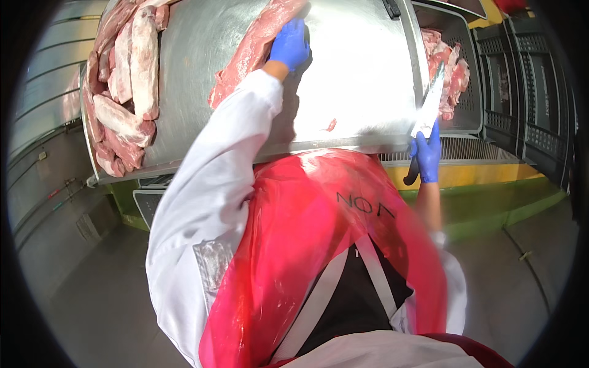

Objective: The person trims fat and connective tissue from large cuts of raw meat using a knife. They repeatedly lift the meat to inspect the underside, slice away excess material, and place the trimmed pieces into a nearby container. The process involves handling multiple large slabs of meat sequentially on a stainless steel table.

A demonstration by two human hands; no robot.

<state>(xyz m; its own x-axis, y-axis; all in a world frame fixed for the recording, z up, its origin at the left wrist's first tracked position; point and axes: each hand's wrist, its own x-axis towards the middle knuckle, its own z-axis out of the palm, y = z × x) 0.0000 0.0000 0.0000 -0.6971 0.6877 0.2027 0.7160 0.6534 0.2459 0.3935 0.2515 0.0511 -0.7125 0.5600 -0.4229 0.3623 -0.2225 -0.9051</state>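
A long strip of raw meat [248, 58], pink and streaked with pale fat, lies slanted across the steel worktop [202, 27]. My left hand [291, 44], in a blue glove, is closed at its right edge; the fingertips are partly hard to make out. At the right end of the worktop, my blue-gloved right hand [427, 151] grips a knife [433, 98] by its dark handle. Its bright blade points away from me, over the edge of a bin of meat pieces. A small meat scrap [332, 125] sits on the steel near the front edge.
Several long pieces of meat [145, 64] are piled at the worktop's left end. On the right stands a grey bin [469, 119] with meat trimmings [453, 80]. Dark crates [534, 92] are beyond it. A small dark object [391, 8] lies at the far edge.
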